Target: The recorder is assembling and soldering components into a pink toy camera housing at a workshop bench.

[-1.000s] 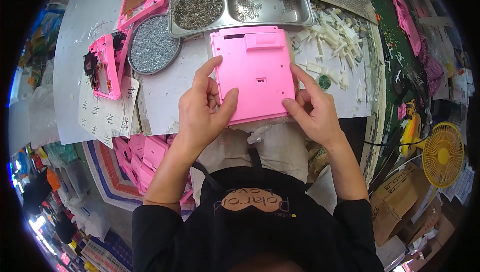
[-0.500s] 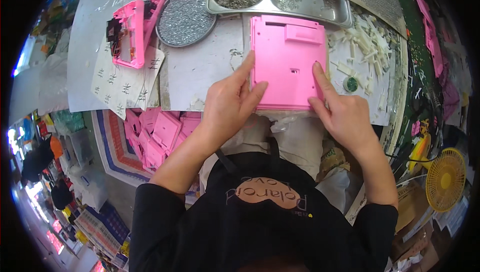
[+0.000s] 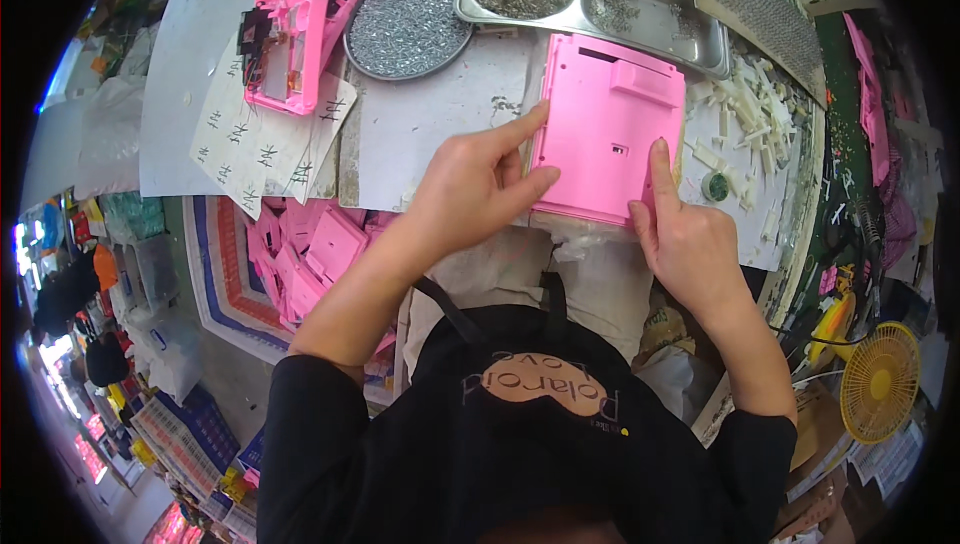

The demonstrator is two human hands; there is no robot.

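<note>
A flat, squarish pink plastic housing point(image 3: 590, 134) lies on the worktable with a raised bar near its far edge and a small rectangular slot in its middle. My left hand point(image 3: 478, 179) grips its left side, index finger along the edge and thumb on the near left corner. On the right side, my right hand point(image 3: 690, 234) holds it too, with the index finger stretched along the top face near the edge and the thumb at the near right corner. The undersides of the housing and the curled fingers are hidden.
Beyond the housing stand a round dish of small metal screws point(image 3: 408, 24) and a steel compartment tray point(image 3: 600, 29) of small metal parts. White plastic pieces point(image 3: 750, 124) lie at right. A pink frame with wires point(image 3: 290, 49) sits at left. Below is a basket of pink panels point(image 3: 225, 284).
The whole view has shifted and tilted slightly, so the table things sit farther right. Both hands keep their hold on the pink housing, with little visible change in grip.
</note>
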